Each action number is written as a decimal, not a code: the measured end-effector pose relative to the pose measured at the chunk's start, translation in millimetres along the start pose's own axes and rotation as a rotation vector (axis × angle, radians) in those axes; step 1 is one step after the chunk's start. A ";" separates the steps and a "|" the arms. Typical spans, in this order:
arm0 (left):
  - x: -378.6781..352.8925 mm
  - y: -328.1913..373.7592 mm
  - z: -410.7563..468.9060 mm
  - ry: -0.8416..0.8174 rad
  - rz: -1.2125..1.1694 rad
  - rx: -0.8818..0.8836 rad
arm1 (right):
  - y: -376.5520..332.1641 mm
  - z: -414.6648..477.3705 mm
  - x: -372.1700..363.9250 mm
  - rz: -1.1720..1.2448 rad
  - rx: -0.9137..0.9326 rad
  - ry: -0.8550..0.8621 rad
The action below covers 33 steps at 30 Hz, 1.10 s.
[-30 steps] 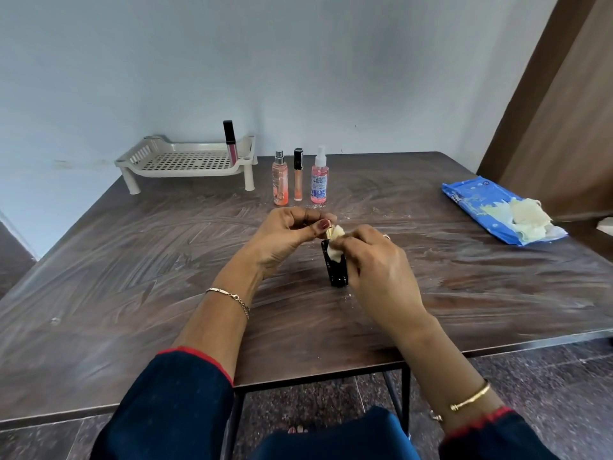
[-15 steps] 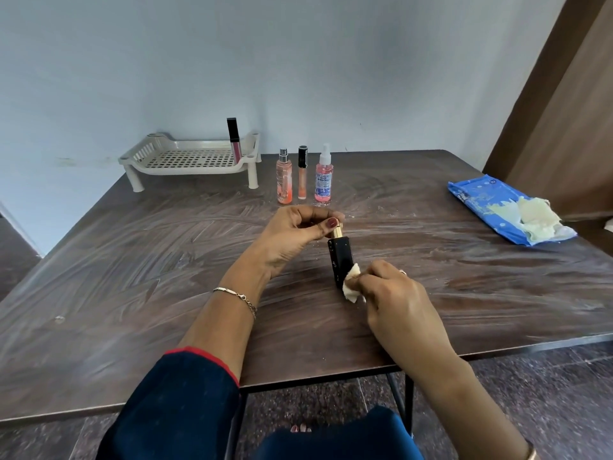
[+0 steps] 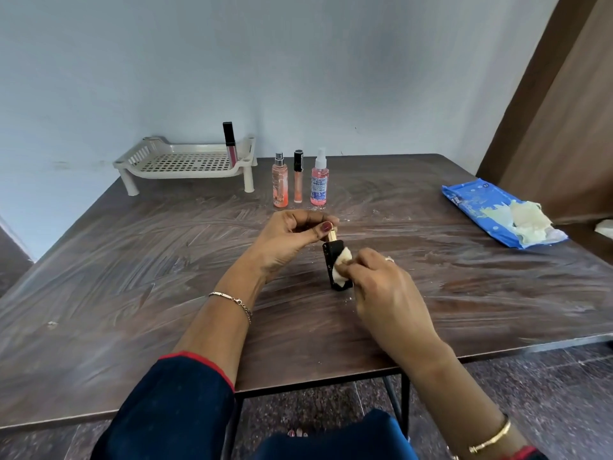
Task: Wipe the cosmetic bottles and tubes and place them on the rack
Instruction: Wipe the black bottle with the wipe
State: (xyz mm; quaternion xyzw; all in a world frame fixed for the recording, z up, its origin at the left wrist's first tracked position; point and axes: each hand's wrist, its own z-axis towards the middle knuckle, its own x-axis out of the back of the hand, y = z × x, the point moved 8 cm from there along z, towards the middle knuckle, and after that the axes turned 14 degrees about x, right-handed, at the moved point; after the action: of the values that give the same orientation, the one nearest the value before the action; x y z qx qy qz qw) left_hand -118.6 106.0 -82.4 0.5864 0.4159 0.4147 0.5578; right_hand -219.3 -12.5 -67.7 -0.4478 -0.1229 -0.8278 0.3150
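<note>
Wiping black tube (image 3: pixel 329 258) with tissue (image 3: pixel 344 257)

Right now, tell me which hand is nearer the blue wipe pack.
Right. The right hand, wiping the black bottle, lies left of the pack; the left hand, pinching its top, is farther left.

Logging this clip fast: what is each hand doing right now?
Left hand: pinches the gold top of the black bottle.
Right hand: holds a wipe against that bottle.

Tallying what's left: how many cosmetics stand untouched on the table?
3: a peach spray bottle, a black-capped orange gloss tube and a pink spray bottle, in a row beside the white plastic rack.
</note>
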 end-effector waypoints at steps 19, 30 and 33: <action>1.2 -4.2 -0.5 0.020 -0.049 0.005 | -24.8 -2.5 7.1 -0.092 -0.018 0.085; -1.1 -2.8 -1.0 0.012 -0.030 -0.005 | -0.6 21.0 11.9 0.013 -0.075 0.120; 2.5 -2.9 -1.1 0.022 -0.075 -0.010 | -5.0 29.1 5.5 -0.027 -0.034 0.122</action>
State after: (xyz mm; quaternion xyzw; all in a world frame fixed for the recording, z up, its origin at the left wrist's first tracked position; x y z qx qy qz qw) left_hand -118.9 108.7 -85.2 0.5630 0.4418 0.4019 0.5712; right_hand -205.4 3.2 -46.3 -0.4003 -0.0953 -0.8595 0.3032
